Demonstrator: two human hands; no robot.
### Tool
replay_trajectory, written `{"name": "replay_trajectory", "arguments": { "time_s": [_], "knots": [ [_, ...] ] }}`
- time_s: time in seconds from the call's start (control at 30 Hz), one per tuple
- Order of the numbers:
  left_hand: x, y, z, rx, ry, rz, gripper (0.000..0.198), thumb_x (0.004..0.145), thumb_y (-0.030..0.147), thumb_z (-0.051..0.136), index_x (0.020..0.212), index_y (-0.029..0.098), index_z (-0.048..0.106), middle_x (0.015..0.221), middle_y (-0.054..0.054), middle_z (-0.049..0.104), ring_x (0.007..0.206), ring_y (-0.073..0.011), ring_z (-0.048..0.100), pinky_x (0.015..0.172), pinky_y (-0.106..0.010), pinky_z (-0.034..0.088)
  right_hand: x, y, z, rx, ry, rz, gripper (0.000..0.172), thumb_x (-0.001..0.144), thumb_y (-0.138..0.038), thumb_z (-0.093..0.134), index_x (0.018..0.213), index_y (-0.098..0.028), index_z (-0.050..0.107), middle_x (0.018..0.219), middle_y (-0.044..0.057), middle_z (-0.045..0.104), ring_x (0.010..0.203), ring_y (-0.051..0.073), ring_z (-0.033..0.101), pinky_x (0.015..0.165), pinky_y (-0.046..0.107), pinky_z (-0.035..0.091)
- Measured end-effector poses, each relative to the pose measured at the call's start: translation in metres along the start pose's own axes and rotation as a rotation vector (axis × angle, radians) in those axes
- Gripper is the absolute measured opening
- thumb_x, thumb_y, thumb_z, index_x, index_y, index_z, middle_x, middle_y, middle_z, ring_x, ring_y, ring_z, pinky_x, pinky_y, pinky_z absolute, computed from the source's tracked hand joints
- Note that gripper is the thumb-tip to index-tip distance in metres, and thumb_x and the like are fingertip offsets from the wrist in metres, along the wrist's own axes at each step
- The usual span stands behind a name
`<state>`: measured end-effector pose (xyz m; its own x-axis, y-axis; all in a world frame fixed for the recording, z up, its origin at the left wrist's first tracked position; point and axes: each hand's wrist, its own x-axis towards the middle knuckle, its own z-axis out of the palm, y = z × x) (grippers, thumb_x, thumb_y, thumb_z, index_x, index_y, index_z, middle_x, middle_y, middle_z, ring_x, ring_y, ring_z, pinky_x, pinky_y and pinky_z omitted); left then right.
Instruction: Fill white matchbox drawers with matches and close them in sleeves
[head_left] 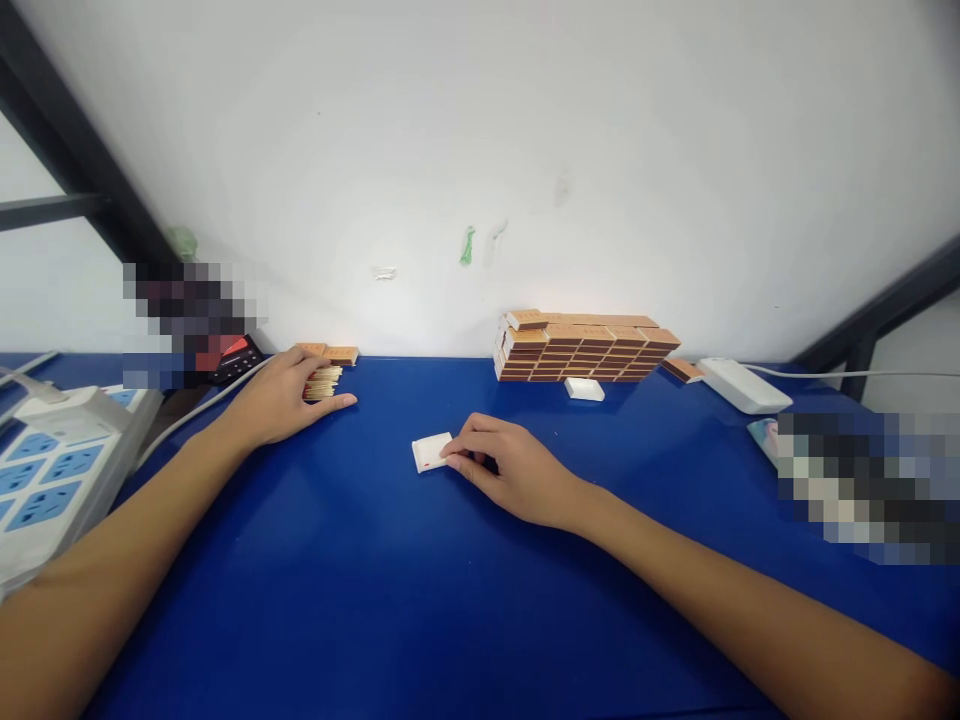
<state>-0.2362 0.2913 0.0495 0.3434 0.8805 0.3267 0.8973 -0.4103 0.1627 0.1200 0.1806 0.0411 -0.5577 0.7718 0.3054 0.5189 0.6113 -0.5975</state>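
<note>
My left hand point(289, 397) rests on the blue table at the back left, its fingers curled over a small heap of matchsticks point(324, 381). Just behind the heap lie two matchboxes point(331, 353). My right hand point(506, 465) lies near the middle of the table, its fingertips pinching the edge of a small white matchbox tray point(430, 452) that sits flat on the surface. A stack of several orange-brown matchboxes point(585, 348) stands against the wall behind, with another white tray point(584, 389) in front of it.
A white power strip with blue sockets point(52, 462) lies at the left edge, its cable running towards the wall. A white adapter point(742, 384) with a cord sits at the back right. Blurred patches hide things at left and right. The wall closes the far side.
</note>
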Motion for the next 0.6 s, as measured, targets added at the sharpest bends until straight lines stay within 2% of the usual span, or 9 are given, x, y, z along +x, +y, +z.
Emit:
{"name": "replay_trajectory", "arguments": {
  "time_s": [0.13,0.27,0.37,0.6],
  "knots": [
    [0.001,0.000,0.001,0.021,-0.022,0.026,0.081,0.088,0.084,0.058,0.131,0.017,0.070,0.135,-0.018,0.066,0.126,-0.0407,0.062,0.116,-0.054,0.044,-0.001,-0.002,-0.001,-0.009,-0.012,0.002,0.021,0.108,-0.026,0.059,0.111,-0.020,0.079,0.103,0.006,0.069,0.083,0.016,0.062,0.073,0.032,0.050],
    [0.003,-0.003,0.004,0.005,-0.020,0.044,0.082,0.090,0.084,0.055,0.131,0.015,0.070,0.123,-0.018,0.068,0.123,-0.0403,0.062,0.113,-0.054,0.045,-0.001,-0.004,-0.002,-0.008,-0.013,0.006,0.019,0.107,-0.024,0.060,0.109,-0.020,0.079,0.103,0.006,0.069,0.083,0.016,0.063,0.073,0.032,0.050],
    [0.005,-0.005,0.007,-0.053,0.004,0.054,0.078,0.088,0.085,0.058,0.122,0.017,0.074,0.111,-0.015,0.070,0.115,-0.0379,0.064,0.106,-0.051,0.049,0.000,-0.004,-0.001,-0.007,-0.013,0.005,0.018,0.107,-0.023,0.061,0.108,-0.020,0.079,0.102,0.006,0.069,0.083,0.016,0.063,0.073,0.031,0.050],
    [0.006,-0.006,0.011,-0.144,0.044,-0.006,0.063,0.082,0.083,0.068,0.099,0.022,0.071,0.107,-0.012,0.071,0.106,-0.0332,0.064,0.098,-0.048,0.048,0.000,-0.002,-0.001,-0.011,-0.018,0.004,0.017,0.107,-0.023,0.061,0.108,-0.019,0.078,0.104,0.006,0.069,0.082,0.015,0.062,0.073,0.031,0.049]
  ]
}}
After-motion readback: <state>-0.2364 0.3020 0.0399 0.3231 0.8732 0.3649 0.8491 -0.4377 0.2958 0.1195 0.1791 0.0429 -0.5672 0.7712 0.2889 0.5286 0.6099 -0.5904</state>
